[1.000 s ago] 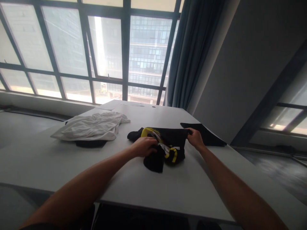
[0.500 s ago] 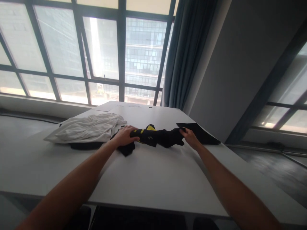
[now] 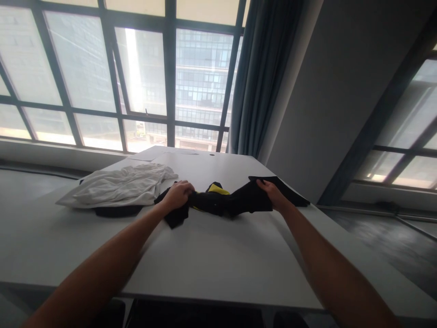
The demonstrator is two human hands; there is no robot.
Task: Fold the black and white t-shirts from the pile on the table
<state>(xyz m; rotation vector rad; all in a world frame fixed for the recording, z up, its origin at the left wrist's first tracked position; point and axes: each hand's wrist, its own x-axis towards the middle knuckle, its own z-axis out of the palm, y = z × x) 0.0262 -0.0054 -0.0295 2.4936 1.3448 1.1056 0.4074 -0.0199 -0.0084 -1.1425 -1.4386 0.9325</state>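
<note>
- My left fingers (image 3: 184,187) are curled tight over one end of the black and yellow garment (image 3: 218,202), knuckles up, left hand (image 3: 178,195) pressed low against the tabletop (image 3: 218,264).
- My right fingers (image 3: 264,184) pinch the garment's other end, right hand (image 3: 273,195) held palm down, thumb side toward me.
- Both forearms run out straight from the bottom corners, and the garment is stretched between my hands, sagging a little in the middle, lying on the tabletop's far half.
- Against half a second ago, my hands sit slightly wider apart; the cloth is pulled longer, the right end spread flatter, and only a small patch of yellow shows on top.
- A second ago it was a bunched heap under my left hand, closer to me; now it lies as a band.
- Counting: two hands, one black and yellow garment, one white garment (image 3: 116,189) heaped just left of my left hand with a dark piece (image 3: 118,211) under it, one flat black cloth (image 3: 290,193) just beyond my right hand.
- Behind, one blue curtain (image 3: 259,77) hangs beside the window (image 3: 136,77).
</note>
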